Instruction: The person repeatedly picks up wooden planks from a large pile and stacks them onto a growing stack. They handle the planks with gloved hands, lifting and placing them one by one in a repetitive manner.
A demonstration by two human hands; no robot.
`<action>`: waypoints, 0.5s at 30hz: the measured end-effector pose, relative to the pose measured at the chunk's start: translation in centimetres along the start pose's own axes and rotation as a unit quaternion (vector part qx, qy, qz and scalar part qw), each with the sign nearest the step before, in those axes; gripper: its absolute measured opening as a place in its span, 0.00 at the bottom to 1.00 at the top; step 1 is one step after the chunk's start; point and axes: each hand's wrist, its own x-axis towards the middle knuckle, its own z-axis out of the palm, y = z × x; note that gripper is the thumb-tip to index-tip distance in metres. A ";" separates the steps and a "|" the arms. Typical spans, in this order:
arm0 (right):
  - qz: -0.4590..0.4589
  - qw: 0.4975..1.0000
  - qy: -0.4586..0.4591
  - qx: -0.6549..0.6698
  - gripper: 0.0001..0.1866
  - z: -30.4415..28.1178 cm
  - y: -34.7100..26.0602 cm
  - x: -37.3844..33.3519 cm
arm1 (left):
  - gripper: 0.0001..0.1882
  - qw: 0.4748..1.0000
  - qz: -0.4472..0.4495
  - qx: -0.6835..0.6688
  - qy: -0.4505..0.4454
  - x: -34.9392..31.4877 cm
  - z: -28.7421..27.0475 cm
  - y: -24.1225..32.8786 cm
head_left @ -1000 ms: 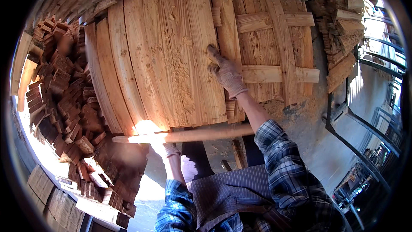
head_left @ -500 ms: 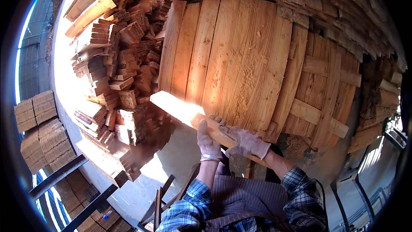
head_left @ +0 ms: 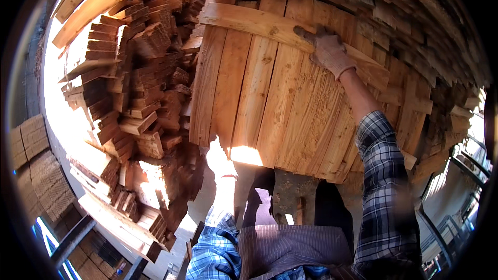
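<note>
My right hand (head_left: 332,52), in a pale work glove, reaches to the far side of a row of wooden boards (head_left: 249,93). Its fingers grip a long plank (head_left: 254,25) that lies crosswise over the boards, thumb on the near side. Close to the boards' near left corner is my left hand (head_left: 222,161), also gloved and washed out by strong sunlight. Its fingers point forward and I see nothing held in them, though glare hides their detail. Sawdust (head_left: 311,103) is scattered over the boards.
Rough stacks of short wood pieces (head_left: 150,93) rise along the left. More layered planks (head_left: 384,5) curve round the far and right sides. Metal frames (head_left: 441,228) stand at lower right, and tied wood bundles (head_left: 46,176) at far left.
The plank, held in both hands near my body before, now lies across the far part of the boards. My right hand moved away with it; my left hand let go and moved left.
</note>
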 end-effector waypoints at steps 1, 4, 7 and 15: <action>0.015 0.999 -0.042 0.014 0.43 -0.3 -0.4 -0.1 | 0.14 1.000 -0.016 0.005 -0.022 0.1 -0.3 -0.3; 0.053 0.991 -0.116 0.028 0.43 -1.3 -0.8 0.2 | 0.12 0.980 -0.062 -0.119 -0.144 -0.3 -1.5 -0.7; 0.047 0.995 -0.062 0.069 0.37 0.1 -0.5 0.6 | 0.11 0.970 0.119 0.185 -0.102 -0.9 -1.6 -0.9; 0.150 0.971 0.076 0.171 0.29 0.4 -0.4 -7.9 | 0.09 0.995 0.039 0.034 -0.083 -1.9 -2.5 -2.6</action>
